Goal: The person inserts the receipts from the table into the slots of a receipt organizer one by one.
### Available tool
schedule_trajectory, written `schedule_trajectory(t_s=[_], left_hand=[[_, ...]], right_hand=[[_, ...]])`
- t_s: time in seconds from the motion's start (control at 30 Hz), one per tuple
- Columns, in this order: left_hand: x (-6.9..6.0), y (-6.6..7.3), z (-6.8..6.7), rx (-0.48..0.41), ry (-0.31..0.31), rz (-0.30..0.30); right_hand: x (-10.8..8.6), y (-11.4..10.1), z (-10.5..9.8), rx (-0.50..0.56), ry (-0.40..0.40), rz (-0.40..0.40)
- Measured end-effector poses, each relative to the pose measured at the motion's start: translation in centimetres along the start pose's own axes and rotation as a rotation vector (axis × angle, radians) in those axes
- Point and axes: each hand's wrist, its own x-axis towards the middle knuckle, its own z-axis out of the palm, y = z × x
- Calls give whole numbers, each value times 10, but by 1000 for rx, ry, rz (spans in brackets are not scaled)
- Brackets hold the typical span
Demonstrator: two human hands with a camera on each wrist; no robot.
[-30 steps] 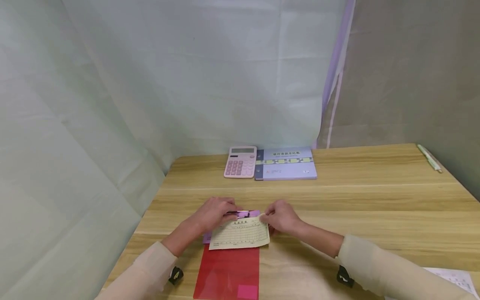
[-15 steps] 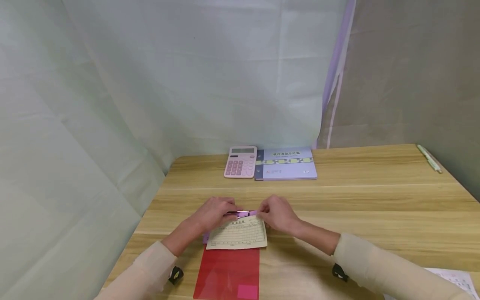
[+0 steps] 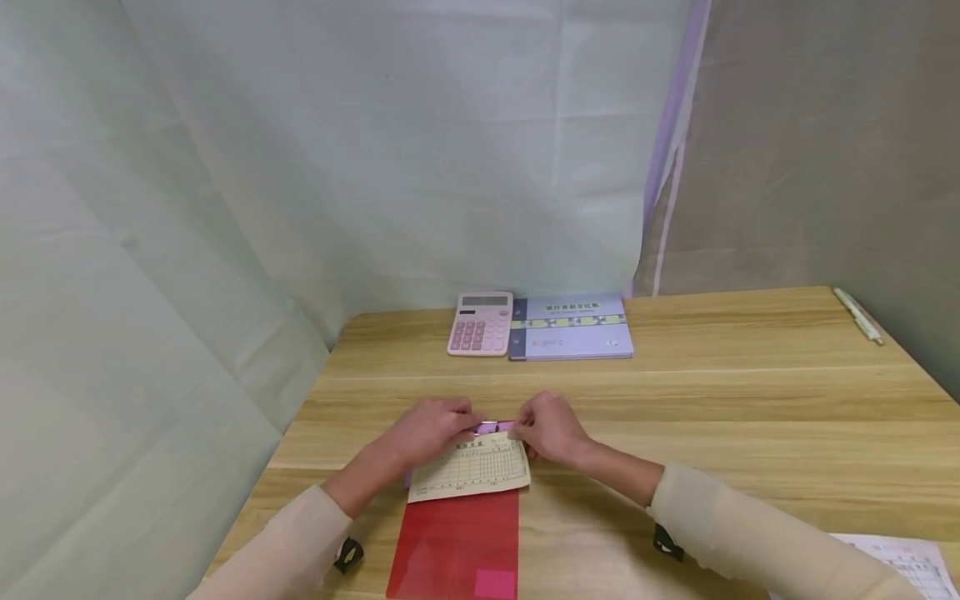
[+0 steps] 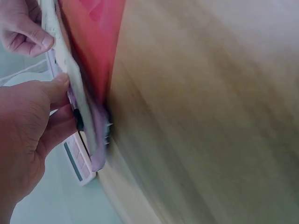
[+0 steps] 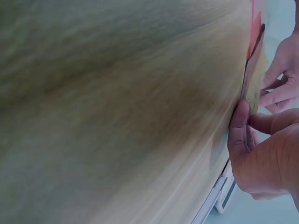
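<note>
1. Since both hands are busy at the cream slip (image 3: 471, 471), we'd call this somewhere mid-job, not finished. It's lying over a purple backing (image 4: 98, 161), at the far end of the red folder (image 3: 453, 546), with its lower edge overlapping the red.

2. Left hand (image 3: 433, 432): thumb and fingers pinching the slip near its top left, seemingly along with the backing. Right hand (image 3: 553, 427): pinching the top right corner. Neither one's let go.

3. Done so far, as we read it: the slip's been brought to the backing and roughly placed, top edge close to what looks like a metal fastener (image 3: 489, 422).

4. Left to do, we reckon: getting it straight, since the lower edge runs at a slant, then securing it. We can't tell whether anything grips the paper yet; fingers cover too much.

5. Nobody's touching the calculator (image 3: 482, 325), the blue ledger (image 3: 572, 327) next to it, or the pen (image 3: 858, 317) way off right. There's another printed sheet (image 3: 903, 560) near the right sleeve (image 3: 750, 521), but we can't read it.
</note>
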Motion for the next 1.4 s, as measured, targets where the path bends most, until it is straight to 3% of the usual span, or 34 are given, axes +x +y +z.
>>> schedule_trajectory(t_s=[0.13, 0.83, 1.17, 1.4], left_hand=[[-1, 2, 2, 34, 38, 28], [-4, 2, 6, 58, 63, 19], [-5, 2, 7, 90, 85, 32], [-4, 6, 6, 34, 85, -4]], right_hand=[[0, 0, 1, -36, 17, -23], [8, -1, 5, -137, 6, -59], [14, -1, 2, -126, -42, -82], [19, 1, 0, -60, -118, -13]])
